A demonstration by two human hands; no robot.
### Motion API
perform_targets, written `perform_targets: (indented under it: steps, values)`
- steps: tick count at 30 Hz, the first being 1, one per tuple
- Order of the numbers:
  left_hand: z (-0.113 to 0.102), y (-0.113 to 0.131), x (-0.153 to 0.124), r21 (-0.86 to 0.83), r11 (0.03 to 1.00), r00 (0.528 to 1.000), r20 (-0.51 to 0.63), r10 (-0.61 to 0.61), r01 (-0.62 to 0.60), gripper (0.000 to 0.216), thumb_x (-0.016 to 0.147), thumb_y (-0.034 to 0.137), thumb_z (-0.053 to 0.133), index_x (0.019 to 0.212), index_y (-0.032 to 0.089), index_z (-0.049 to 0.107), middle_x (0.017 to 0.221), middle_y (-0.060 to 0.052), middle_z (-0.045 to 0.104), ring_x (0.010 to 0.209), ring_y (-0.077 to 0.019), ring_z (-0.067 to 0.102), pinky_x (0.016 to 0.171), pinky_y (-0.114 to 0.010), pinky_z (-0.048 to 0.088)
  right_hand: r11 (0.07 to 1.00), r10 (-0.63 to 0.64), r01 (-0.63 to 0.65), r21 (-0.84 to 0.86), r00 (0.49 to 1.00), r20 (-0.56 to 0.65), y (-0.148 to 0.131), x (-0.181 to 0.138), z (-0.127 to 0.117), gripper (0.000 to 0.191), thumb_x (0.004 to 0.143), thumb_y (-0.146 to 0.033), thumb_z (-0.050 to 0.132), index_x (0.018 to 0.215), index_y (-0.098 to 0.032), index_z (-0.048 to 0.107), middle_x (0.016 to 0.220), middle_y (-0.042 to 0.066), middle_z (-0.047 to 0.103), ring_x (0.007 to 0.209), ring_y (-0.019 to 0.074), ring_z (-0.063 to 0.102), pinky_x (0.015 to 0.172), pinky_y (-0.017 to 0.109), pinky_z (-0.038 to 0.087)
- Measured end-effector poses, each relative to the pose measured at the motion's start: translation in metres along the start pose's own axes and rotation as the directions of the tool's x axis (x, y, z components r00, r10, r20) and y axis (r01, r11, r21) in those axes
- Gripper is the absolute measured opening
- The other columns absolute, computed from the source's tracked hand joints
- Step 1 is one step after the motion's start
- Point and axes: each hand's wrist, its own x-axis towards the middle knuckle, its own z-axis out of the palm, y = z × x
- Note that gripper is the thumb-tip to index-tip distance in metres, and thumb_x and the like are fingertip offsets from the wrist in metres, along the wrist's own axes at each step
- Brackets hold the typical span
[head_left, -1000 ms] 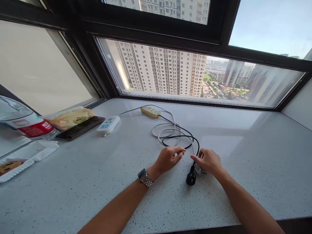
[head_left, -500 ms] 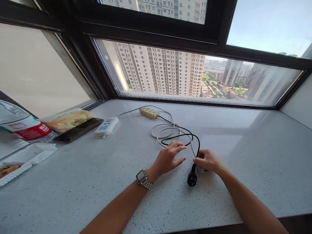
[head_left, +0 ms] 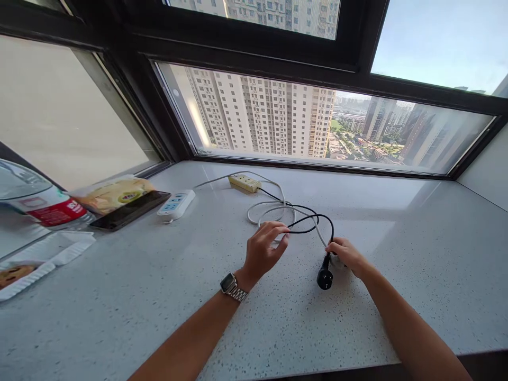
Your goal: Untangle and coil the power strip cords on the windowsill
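Head camera looks down on your two hands over a speckled white sill [head_left: 119, 317] under the window. Your left hand [head_left: 264, 248], with a wristwatch [head_left: 230, 286] at its wrist, has its fingers curled and pinches the black cable [head_left: 313, 217] where it loops beside the white cable [head_left: 270, 211]. Your right hand [head_left: 345, 255] is closed over the cable's end just above the black plug [head_left: 324, 279]; something pale sits under that palm, but you cannot tell what it is. The plug lies on the sill, just below your right fingers.

Both cables run back, overlapping, toward the yellow power strip [head_left: 245, 182] near the glass. A white power strip [head_left: 177, 203] lies well to the left, beside a dark tray [head_left: 127, 210] carrying a snack packet [head_left: 113, 191]; a water bottle [head_left: 35, 203] and a foam tray [head_left: 43, 254] lie further left.

The risk I see is in the overlap — the black loop crosses the white one, so pulling either hand away quickly could snag the two together and drag the yellow strip across the sill. A hard tug at the plug end could also strain the cable where it meets the plug. Keep your pinch light and let the loop slide.
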Motion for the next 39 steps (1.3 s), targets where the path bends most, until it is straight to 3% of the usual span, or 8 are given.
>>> perform_targets:
  steps: [6, 12, 17, 24, 29, 32, 35, 39]
  values:
    - [-0.004, -0.056, 0.008, 0.331, 0.887, 0.925, 0.088, -0.370, 0.323, 0.050, 0.079, 0.023, 0.046, 0.128, 0.013, 0.052, 0.133, -0.013, 0.055, 0.122, -0.0279, 0.050, 0.103, -0.041, 0.040, 0.994, 0.107, -0.108, -0.015, 0.994, -0.033, 0.011, 0.008, -0.028, 0.012, 0.062, -0.030, 0.056, 0.065, -0.018, 0.056, 0.060, -0.001, 0.053, 0.054, 0.0121, 0.045, 0.049, 0.022, 0.029]
    - [-0.002, -0.071, 0.006, 0.479, 0.830, 0.838, 0.295, -0.459, 0.286, 0.051, 0.091, 0.041, 0.035, 0.133, 0.017, 0.049, 0.140, -0.012, 0.050, 0.130, -0.0263, 0.044, 0.107, -0.041, 0.034, 0.873, 0.052, -0.177, -0.454, 0.960, -0.276, 0.017, 0.009, -0.060, 0.013, 0.066, -0.029, 0.057, 0.072, -0.020, 0.064, 0.072, 0.003, 0.066, 0.065, 0.0177, 0.056, 0.059, 0.028, 0.036]
    - [-0.008, -0.065, 0.009, 0.553, 0.775, 0.793, 0.303, -0.528, 0.305, 0.056, 0.092, 0.045, 0.032, 0.138, 0.016, 0.045, 0.145, -0.013, 0.044, 0.133, -0.0287, 0.040, 0.110, -0.048, 0.028, 0.707, 0.015, -0.405, -0.580, 0.829, -0.560, 0.024, 0.006, -0.091, 0.018, 0.073, -0.032, 0.057, 0.083, -0.022, 0.070, 0.088, 0.008, 0.071, 0.090, 0.0295, 0.059, 0.090, 0.048, 0.031]
    - [-0.012, -0.076, 0.011, 0.618, 0.673, 0.732, 0.221, -0.645, 0.406, 0.061, 0.090, 0.045, 0.034, 0.141, 0.013, 0.042, 0.149, -0.013, 0.038, 0.138, -0.0381, 0.028, 0.109, -0.060, 0.021, 0.691, 0.029, -0.532, -0.489, 0.697, -0.716, 0.061, 0.013, -0.123, 0.023, 0.075, -0.030, 0.054, 0.085, -0.024, 0.074, 0.087, 0.010, 0.070, 0.102, 0.0357, 0.052, 0.098, 0.058, 0.020]
    - [-0.010, -0.073, 0.009, 0.623, 0.691, 0.796, 0.173, -0.580, 0.367, 0.057, 0.089, 0.040, 0.036, 0.138, 0.012, 0.045, 0.146, -0.015, 0.042, 0.137, -0.0361, 0.030, 0.110, -0.059, 0.018, 0.700, -0.055, -0.457, -0.549, 0.732, -0.679, 0.055, 0.016, -0.111, 0.028, 0.079, -0.035, 0.051, 0.085, -0.020, 0.075, 0.100, 0.014, 0.069, 0.111, 0.0371, 0.049, 0.102, 0.059, 0.019]
    - [-0.008, -0.065, 0.009, 0.544, 0.773, 0.873, 0.139, -0.468, 0.327, 0.052, 0.088, 0.038, 0.040, 0.133, 0.015, 0.051, 0.139, -0.015, 0.050, 0.134, -0.0337, 0.036, 0.109, -0.055, 0.024, 0.766, -0.106, -0.351, -0.539, 0.758, -0.644, 0.044, 0.014, -0.104, 0.031, 0.080, -0.034, 0.048, 0.088, -0.018, 0.073, 0.105, 0.013, 0.069, 0.107, 0.0339, 0.053, 0.092, 0.049, 0.037]
    - [0.001, -0.052, 0.007, 0.371, 0.912, 0.926, 0.253, -0.280, 0.175, 0.049, 0.089, 0.039, 0.042, 0.134, 0.019, 0.050, 0.133, -0.013, 0.056, 0.126, -0.0298, 0.045, 0.104, -0.047, 0.034, 0.865, -0.162, -0.148, -0.480, 0.822, -0.545, 0.034, 0.011, -0.095, 0.034, 0.079, -0.035, 0.046, 0.089, -0.018, 0.073, 0.087, 0.011, 0.070, 0.079, 0.0252, 0.060, 0.066, 0.033, 0.044]
    - [0.021, -0.028, 0.003, 0.205, 0.975, 0.887, 0.462, -0.016, -0.090, 0.047, 0.087, 0.035, 0.051, 0.134, 0.024, 0.050, 0.138, -0.011, 0.051, 0.126, -0.0286, 0.045, 0.101, -0.045, 0.038, 0.925, -0.246, 0.089, -0.368, 0.881, -0.404, 0.023, 0.007, -0.080, 0.037, 0.078, -0.040, 0.048, 0.090, -0.016, 0.073, 0.073, 0.007, 0.066, 0.059, 0.0182, 0.054, 0.051, 0.027, 0.037]
